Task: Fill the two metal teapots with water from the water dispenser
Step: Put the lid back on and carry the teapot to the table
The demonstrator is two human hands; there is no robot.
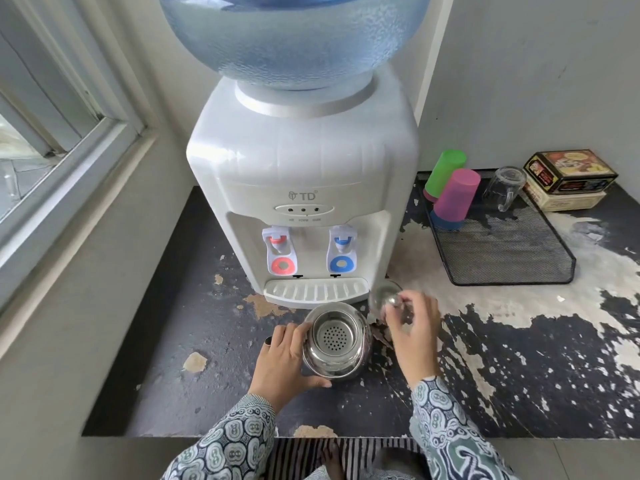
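Teapot (334, 344) gripped by left hand (287, 362); right hand (412, 323) pinching lid (386, 299) beside

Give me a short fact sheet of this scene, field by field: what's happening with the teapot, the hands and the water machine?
teapot: open, strainer visible inside, standing on the counter before the dispenser's drip tray
lid: off the pot, blurred, at the right hand's fingertips
left hand: grips the pot's side
right hand: pinches the lid's knob
water dispenser: white, red tap and blue tap, blue water bottle on top
mesh tray: holds upturned plastic cups and a glass mug
second teapot: not in view
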